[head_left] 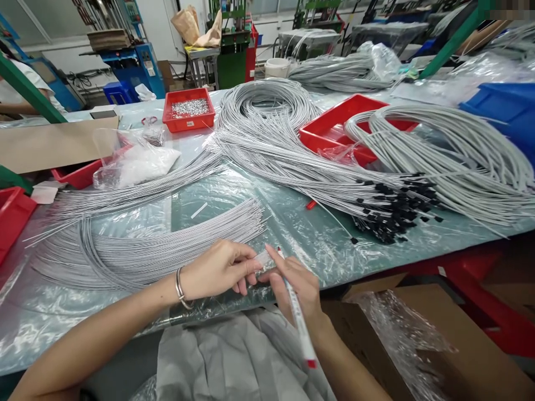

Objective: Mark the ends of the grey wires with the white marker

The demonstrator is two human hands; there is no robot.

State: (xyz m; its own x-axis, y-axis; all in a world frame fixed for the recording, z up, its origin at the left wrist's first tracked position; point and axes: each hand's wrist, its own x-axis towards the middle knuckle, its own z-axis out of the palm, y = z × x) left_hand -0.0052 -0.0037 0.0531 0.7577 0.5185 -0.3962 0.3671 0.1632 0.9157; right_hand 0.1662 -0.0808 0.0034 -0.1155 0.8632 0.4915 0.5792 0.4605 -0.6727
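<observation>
My left hand point(219, 267), with a metal bangle at its wrist, pinches a small whitish translucent strip point(263, 258) near the table's front edge. My right hand point(303, 287) is closed around a white marker pen point(297, 314) with red ends. The pen slants down toward me, and its upper red end is close to the fingers. Fingertips of the right hand also meet the strip's other side. Just beyond my hands lies a bundle of thin grey cables point(167, 250), its cut ends fanning toward them. A similar white strip point(199, 210) lies flat behind that bundle.
Coiled grey cables point(267, 100) with black connectors point(388, 211) stretch across the table. A red bin point(189, 123) of small metal parts stands at the back; another red bin point(330, 125) is partly under cables. Cardboard boxes point(451, 328) sit below the edge at right.
</observation>
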